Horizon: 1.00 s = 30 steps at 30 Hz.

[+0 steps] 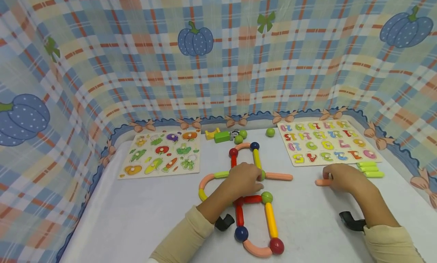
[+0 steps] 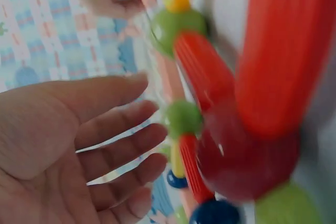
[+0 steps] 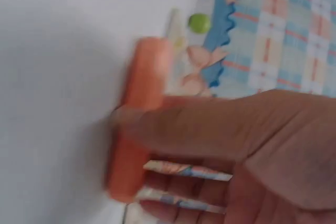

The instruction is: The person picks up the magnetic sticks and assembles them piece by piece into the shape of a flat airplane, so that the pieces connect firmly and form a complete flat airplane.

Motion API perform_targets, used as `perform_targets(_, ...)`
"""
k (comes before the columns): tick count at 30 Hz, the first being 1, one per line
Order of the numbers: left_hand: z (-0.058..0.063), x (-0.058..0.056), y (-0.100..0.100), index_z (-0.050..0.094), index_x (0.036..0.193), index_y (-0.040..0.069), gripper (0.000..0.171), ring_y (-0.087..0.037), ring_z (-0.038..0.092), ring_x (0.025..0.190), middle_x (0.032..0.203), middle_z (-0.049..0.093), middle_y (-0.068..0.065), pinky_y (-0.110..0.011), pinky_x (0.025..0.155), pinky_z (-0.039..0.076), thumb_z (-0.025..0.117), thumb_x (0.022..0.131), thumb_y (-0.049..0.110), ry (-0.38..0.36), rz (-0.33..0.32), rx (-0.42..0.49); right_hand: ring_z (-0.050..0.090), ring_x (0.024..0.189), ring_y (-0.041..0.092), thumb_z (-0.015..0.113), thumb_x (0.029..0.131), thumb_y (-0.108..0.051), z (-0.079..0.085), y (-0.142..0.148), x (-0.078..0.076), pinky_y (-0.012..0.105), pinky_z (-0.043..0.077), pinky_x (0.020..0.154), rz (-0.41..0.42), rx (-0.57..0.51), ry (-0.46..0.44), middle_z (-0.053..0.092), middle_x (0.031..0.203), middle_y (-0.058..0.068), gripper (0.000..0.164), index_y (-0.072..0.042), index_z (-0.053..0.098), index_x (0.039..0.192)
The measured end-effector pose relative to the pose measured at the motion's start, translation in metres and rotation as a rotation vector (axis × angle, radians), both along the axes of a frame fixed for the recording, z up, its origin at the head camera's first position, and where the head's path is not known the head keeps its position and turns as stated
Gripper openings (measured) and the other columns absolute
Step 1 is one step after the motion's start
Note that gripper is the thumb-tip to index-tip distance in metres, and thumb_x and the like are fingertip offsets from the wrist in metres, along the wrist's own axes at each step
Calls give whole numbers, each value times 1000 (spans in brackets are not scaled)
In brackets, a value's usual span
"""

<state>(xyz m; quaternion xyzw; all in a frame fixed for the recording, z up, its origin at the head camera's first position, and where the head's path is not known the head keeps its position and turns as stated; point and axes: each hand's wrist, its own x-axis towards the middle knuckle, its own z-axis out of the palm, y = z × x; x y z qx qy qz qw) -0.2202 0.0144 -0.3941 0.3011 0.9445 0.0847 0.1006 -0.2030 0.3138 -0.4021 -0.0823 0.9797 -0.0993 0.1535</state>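
Observation:
A figure of magnetic sticks and balls lies on the white tabletop, with straight red (image 1: 252, 199), yellow and curved salmon sticks (image 1: 257, 250). My left hand (image 1: 243, 179) is over its middle, hiding part of it. In the left wrist view its fingers (image 2: 121, 129) are loosely extended beside the green ball (image 2: 184, 118), with no piece held. Off to the right, my right hand (image 1: 345, 176) pinches a straight salmon stick (image 3: 149, 66) between thumb and fingers, close over the table. Another salmon stick (image 1: 279, 176) juts rightward from the figure's middle.
A vegetable peg puzzle (image 1: 158, 153) lies at the back left, a number puzzle (image 1: 327, 141) at the back right. Light green sticks (image 1: 370, 169) lie beyond my right hand. Green balls (image 1: 270, 132) and a green block (image 1: 222, 136) sit before the plaid curtain (image 1: 222, 81).

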Motion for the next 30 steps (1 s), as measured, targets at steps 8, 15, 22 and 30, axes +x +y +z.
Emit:
perform_targets(8, -4, 17, 8, 70, 86, 23, 23, -7, 47, 61, 67, 52, 12, -19, 50, 38, 71, 74, 43, -54, -52, -55, 48, 66, 6, 76, 71, -15, -22, -45, 1, 27, 45, 62, 296, -199, 144, 56, 74, -14, 14, -22, 70, 81)
perform_targets(15, 0, 17, 7, 71, 86, 23, 19, -7, 48, 62, 66, 52, 12, -20, 54, 39, 74, 73, 37, -62, -69, -78, 48, 76, 5, 79, 68, -18, -30, -95, 11, 25, 47, 69, 456, -270, 316, 56, 79, -16, 19, -19, 71, 84)
perform_targets(22, 1, 17, 14, 70, 86, 23, 18, -8, 48, 63, 67, 53, 13, -20, 54, 39, 72, 75, 37, -97, -90, -75, 51, 76, 6, 75, 73, -24, -23, -85, 5, 25, 48, 68, 448, -370, 257, 58, 82, -16, 19, -18, 71, 91)
perform_targets(30, 4, 6, 27, 65, 109, 29, 35, -8, 49, 72, 93, 57, 9, -21, 60, 42, 69, 77, 42, -57, -94, -21, 54, 72, 17, 61, 87, -19, -4, -63, -101, 35, 45, 62, 262, -426, 377, 60, 102, 9, 25, -6, 63, 109)
